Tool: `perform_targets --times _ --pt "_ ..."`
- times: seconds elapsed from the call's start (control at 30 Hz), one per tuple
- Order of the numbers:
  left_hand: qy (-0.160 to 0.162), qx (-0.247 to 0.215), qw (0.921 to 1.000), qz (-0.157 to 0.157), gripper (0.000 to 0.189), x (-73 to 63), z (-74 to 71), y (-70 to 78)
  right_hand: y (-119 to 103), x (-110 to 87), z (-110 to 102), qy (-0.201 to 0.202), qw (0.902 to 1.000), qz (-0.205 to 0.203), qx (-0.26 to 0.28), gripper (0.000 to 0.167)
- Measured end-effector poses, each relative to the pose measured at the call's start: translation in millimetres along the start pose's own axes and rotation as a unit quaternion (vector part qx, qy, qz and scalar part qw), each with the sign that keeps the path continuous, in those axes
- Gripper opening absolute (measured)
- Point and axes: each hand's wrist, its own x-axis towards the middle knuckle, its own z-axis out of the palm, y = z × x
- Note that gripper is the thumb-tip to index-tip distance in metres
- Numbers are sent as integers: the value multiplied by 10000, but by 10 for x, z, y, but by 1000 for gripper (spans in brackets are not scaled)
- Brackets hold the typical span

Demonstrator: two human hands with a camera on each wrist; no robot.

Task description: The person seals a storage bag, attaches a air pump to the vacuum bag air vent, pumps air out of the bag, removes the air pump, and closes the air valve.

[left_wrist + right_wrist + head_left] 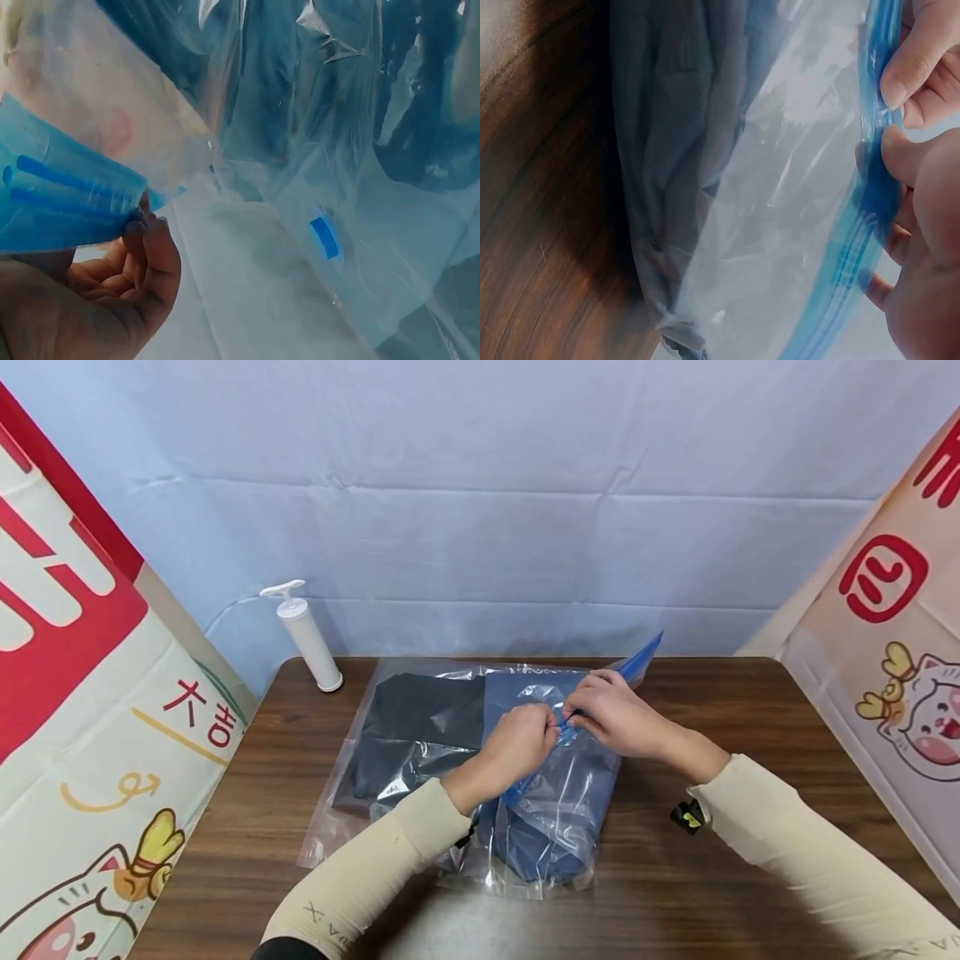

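Note:
A clear plastic zip bag (457, 881) lies on the table with folded black cloth (427, 710) and blue cloth (555, 852) inside. Its blue zip strip (847, 247) is raised and runs up toward the back right. My left hand (519, 745) pinches the strip between thumb and fingers. Right beside it, my right hand (615, 710) pinches the same strip with thumb and fingertips. The left wrist view shows the left hand (127, 277) at the strip's blue edge. Fingers partly hide the strip where the hands meet.
A white hand pump (310, 639) with a T-shaped handle stands at the table's back left corner. The brown wooden table (720, 877) backs onto a pale blue cloth (465, 527). Printed banners (885, 660) hang at both sides.

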Motion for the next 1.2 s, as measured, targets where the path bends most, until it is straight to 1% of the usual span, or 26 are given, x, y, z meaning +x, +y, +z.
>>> perform_targets --times 0.1,0.17,0.23,0.3,0.37,0.5,0.63,0.73,0.93,1.07,1.13,1.2 --pt "60 161 9998 119 22 1 13 7 -8 -7 39 145 9997 -108 -152 8" --pt "177 302 9991 246 21 1 29 4 -6 -11 62 220 9994 -143 -232 6" --pt "304 355 9982 371 19 -2 45 -7 -6 -11 68 271 9992 -153 -249 5" --pt "355 341 9978 435 18 -5 57 -24 -8 -8 60 245 9993 -152 -231 4" --pt "295 149 9987 399 18 -5 62 -43 -4 -7 50 206 9996 -103 -186 4" --pt "44 -278 9994 214 13 5 67 -71 4 -8 41 56 10000 34 -74 9" --pt "-2 -588 9982 110 9 11 58 -74 -1 -5 5 -88 9998 186 64 12" --pt "69 -691 9976 61 8 18 46 -70 -2 0 -20 -130 9996 216 125 12" --pt "190 -671 9976 41 10 23 54 -62 7 -5 -16 -72 9996 133 240 13" --pt "437 -625 9970 113 13 22 65 -50 8 -2 21 101 9997 -53 233 13" --pt "569 -607 9964 181 15 21 76 -44 4 1 42 164 9997 -114 145 13" --pt "637 -603 9958 246 18 17 86 -43 -2 6 61 168 9998 -130 42 12"
